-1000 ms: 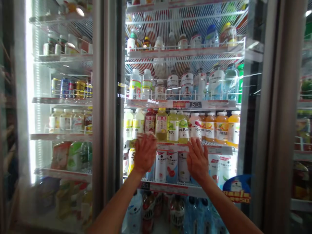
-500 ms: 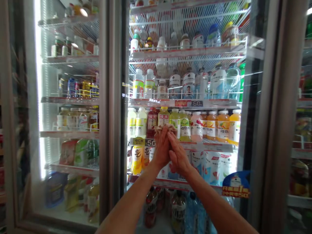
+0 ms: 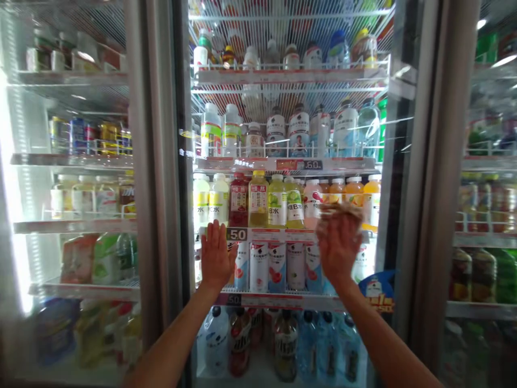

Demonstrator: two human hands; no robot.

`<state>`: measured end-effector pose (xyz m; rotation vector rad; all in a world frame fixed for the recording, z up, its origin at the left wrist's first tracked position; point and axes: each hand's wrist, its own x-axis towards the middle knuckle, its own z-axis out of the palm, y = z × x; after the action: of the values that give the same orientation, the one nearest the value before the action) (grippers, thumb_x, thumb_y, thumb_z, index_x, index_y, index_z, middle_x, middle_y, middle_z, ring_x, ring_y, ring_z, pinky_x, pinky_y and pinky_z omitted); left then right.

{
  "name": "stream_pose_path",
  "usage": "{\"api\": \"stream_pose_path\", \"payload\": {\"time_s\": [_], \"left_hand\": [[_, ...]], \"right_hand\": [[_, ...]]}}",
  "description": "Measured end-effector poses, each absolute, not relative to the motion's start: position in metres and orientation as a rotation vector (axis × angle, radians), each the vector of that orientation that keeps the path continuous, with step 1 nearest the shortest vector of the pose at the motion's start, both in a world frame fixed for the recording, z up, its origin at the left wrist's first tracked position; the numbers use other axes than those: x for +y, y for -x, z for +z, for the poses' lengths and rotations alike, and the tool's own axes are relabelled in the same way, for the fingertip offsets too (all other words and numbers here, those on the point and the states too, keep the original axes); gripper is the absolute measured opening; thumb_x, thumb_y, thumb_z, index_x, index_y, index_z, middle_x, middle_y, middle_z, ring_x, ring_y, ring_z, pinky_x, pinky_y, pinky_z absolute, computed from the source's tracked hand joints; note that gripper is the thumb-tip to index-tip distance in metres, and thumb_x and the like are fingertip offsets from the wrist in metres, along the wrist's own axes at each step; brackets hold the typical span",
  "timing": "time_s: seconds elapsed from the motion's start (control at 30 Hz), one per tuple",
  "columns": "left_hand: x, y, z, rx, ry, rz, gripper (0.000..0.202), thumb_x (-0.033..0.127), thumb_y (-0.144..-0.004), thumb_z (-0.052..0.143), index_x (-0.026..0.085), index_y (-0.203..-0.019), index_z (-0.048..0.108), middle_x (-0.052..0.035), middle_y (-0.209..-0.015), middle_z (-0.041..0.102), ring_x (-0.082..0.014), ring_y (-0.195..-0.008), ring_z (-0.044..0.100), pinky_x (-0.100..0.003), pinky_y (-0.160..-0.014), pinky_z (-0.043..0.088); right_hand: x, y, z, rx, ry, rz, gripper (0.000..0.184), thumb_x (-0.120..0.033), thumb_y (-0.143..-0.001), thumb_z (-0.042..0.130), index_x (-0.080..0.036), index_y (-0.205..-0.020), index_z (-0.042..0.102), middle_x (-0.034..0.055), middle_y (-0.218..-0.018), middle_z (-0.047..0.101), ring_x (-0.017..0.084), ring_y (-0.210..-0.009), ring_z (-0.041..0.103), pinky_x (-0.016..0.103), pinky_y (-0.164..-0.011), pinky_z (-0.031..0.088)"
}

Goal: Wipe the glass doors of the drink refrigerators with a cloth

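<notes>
My left hand (image 3: 217, 256) lies flat with its fingers up against the glass door (image 3: 258, 307) of a drinks fridge, near a black "50" price tag (image 3: 237, 234). Nothing shows in it. To the right, my right hand (image 3: 340, 248) is raised to the same glass, pressing a crumpled beige cloth (image 3: 343, 209) that sticks out above its fingertips. Hand and cloth are smeared by motion. Behind the glass, between the hands, stand a red bottle (image 3: 238, 200), a yellow-capped bottle (image 3: 258, 200) and several pale drinks.
Shelves of bottles fill the fridge, with blue water bottles (image 3: 309, 342) at the bottom. A metal door frame (image 3: 155, 178) stands on the left and another (image 3: 430, 178) on the right. A blue sticker (image 3: 377, 288) is on the glass at lower right.
My hands were together on the cloth at the middle of the glass. They have parted: the left went left without it, the right went right with the cloth. The view has shifted slightly.
</notes>
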<state>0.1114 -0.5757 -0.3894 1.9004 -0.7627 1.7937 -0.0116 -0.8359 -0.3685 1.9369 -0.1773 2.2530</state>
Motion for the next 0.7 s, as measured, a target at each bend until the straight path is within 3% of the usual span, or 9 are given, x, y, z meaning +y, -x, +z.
{"api": "stream_pose_path", "payload": {"time_s": [0.13,0.27,0.33,0.5,0.6,0.7], "left_hand": [[-0.580,-0.112,-0.391,-0.719,-1.851,1.778,0.062,0.038,-0.093,0.032,0.015,-0.145,0.008,-0.0142,-0.151,0.016,-0.0244,-0.140,0.009,-0.048,-0.114,0.011],[-0.578,-0.113,-0.392,-0.718,-1.871,1.786,0.063,0.040,-0.093,0.034,0.016,-0.145,0.010,-0.0137,-0.151,0.018,-0.0240,-0.140,0.011,-0.047,-0.114,0.014],[-0.578,-0.113,-0.392,-0.718,-1.885,1.804,0.063,0.040,-0.093,0.034,0.016,-0.145,0.009,-0.0141,-0.151,0.018,-0.0234,-0.140,0.011,-0.046,-0.114,0.014],[-0.581,-0.112,-0.391,-0.687,-1.868,1.826,0.062,0.036,-0.093,0.032,0.013,-0.145,0.008,-0.0160,-0.150,0.017,-0.0244,-0.141,0.008,-0.047,-0.114,0.012],[-0.581,-0.111,-0.392,-0.680,-1.885,1.781,0.062,0.037,-0.093,0.034,0.014,-0.145,0.010,-0.0157,-0.150,0.019,-0.0251,-0.140,0.011,-0.048,-0.113,0.014],[-0.580,-0.109,-0.392,-0.690,-1.912,1.746,0.062,0.037,-0.092,0.035,0.014,-0.145,0.011,-0.0159,-0.150,0.019,-0.0253,-0.140,0.011,-0.048,-0.113,0.016]], "right_hand": [[-0.843,0.015,-0.382,-0.153,-1.891,2.358,0.061,-0.023,-0.087,0.043,-0.023,-0.144,0.022,0.0110,-0.149,0.026,0.028,-0.139,0.020,0.055,-0.105,0.028],[-0.802,0.002,-0.395,0.246,-2.075,2.005,0.054,-0.023,-0.085,0.047,-0.026,-0.138,0.035,0.0061,-0.136,0.047,0.020,-0.135,0.030,0.044,-0.111,0.024],[-0.805,0.009,-0.398,0.223,-2.069,2.021,0.048,-0.023,-0.085,0.049,-0.025,-0.132,0.043,0.0065,-0.125,0.057,0.020,-0.131,0.037,0.042,-0.110,0.025],[-0.846,0.051,-0.376,0.165,-2.171,2.318,0.034,-0.024,-0.086,0.049,-0.021,-0.119,0.054,0.0074,-0.102,0.066,0.018,-0.096,0.061,0.032,-0.081,0.050],[-0.850,0.062,-0.345,-0.052,-2.423,2.436,0.031,-0.031,-0.083,0.051,-0.020,-0.111,0.056,0.0031,-0.084,0.066,0.015,-0.070,0.062,0.028,-0.061,0.051],[-0.842,0.050,-0.322,-0.218,-2.224,2.594,0.020,-0.029,-0.080,0.052,-0.018,-0.093,0.061,0.0044,-0.083,0.063,0.017,-0.075,0.060,0.032,-0.066,0.051]]}}
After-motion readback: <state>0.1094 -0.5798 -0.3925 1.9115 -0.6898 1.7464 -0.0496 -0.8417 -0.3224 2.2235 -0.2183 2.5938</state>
